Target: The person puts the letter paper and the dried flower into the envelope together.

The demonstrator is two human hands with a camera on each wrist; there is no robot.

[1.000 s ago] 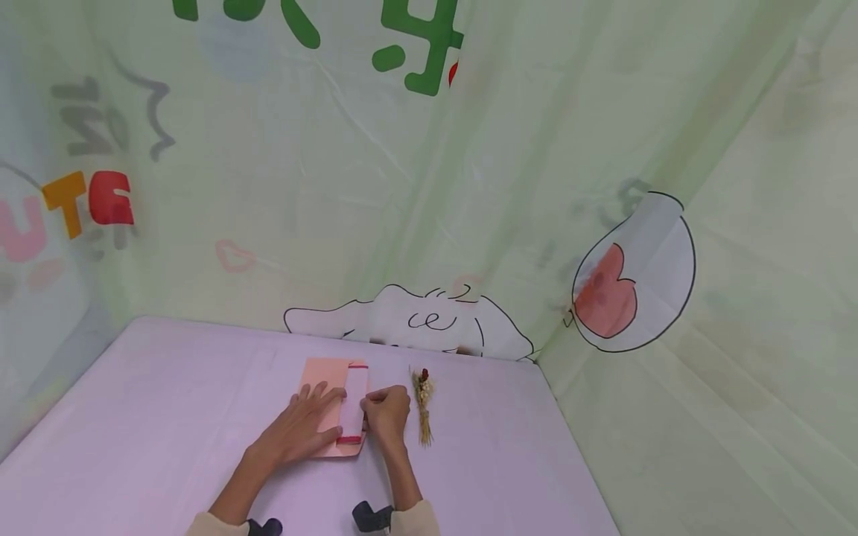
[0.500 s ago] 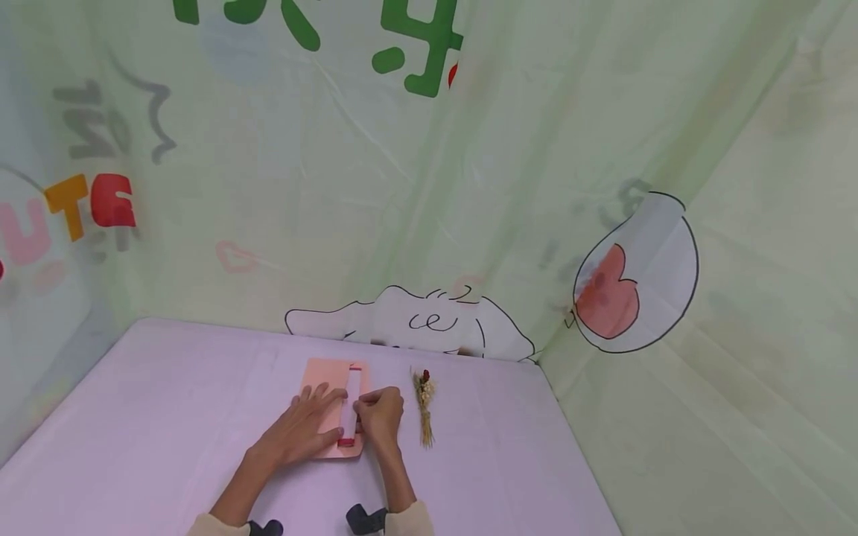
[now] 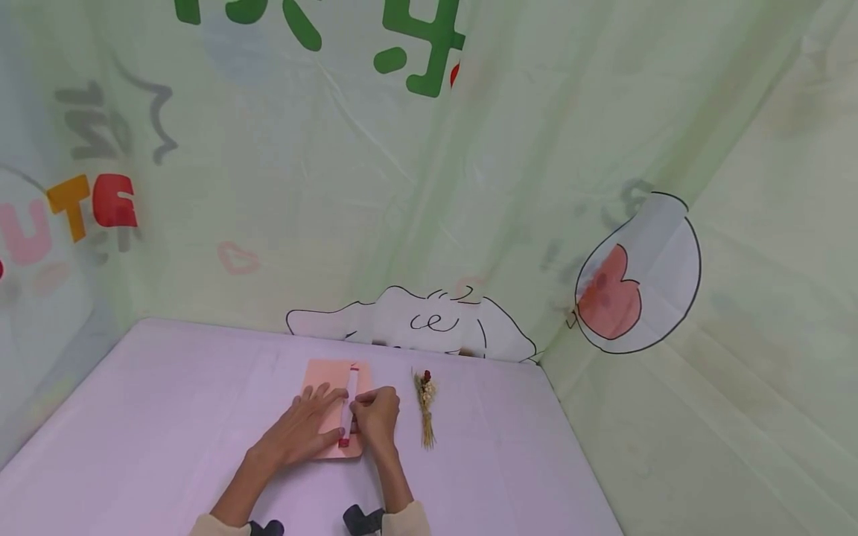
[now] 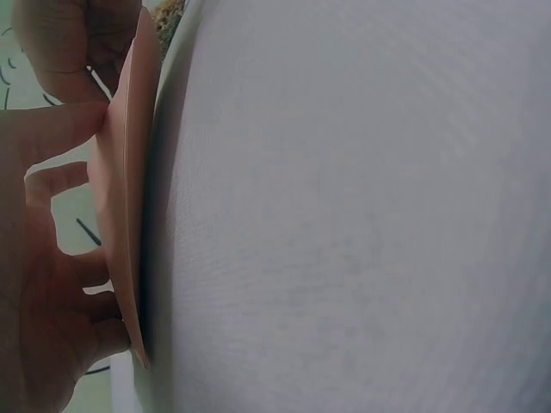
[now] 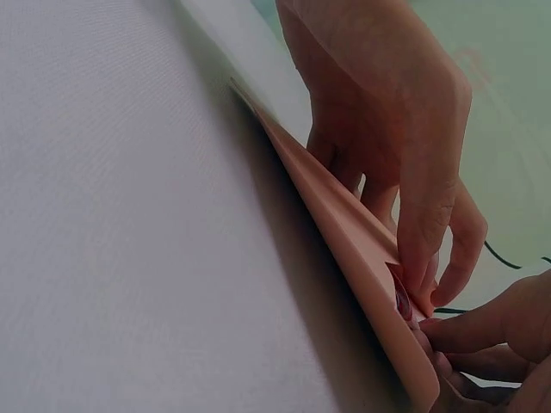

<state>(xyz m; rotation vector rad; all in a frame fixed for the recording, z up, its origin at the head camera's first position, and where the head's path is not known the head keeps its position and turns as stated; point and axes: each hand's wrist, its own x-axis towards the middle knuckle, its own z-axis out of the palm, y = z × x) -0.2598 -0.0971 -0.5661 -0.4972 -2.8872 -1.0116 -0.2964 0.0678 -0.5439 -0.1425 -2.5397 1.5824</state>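
A pink card (image 3: 326, 372) lies on the table, with a narrow white strip (image 3: 352, 381) with red ends running lengthwise along its right part. My left hand (image 3: 302, 426) rests on the card with fingers spread, its thumb and forefinger at the strip's left side. From the right, my right hand (image 3: 377, 417) pinches the strip's long edge near the middle. In the right wrist view the strip's red end (image 5: 401, 297) looks curled, close to both hands' fingertips. The left wrist view shows the card (image 4: 120, 198) edge-on, with left fingertips pressing on its face.
A small bunch of dried flowers (image 3: 426, 409) with a dark red bloom lies right of my right hand. Pale lilac cloth covers the table (image 3: 167, 417). Printed curtains (image 3: 335, 186) hang behind it and at both sides.
My right hand has moved a little to the left, carrying the strip's right edge with it. The strip now looks much narrower. My left hand has stayed in place.
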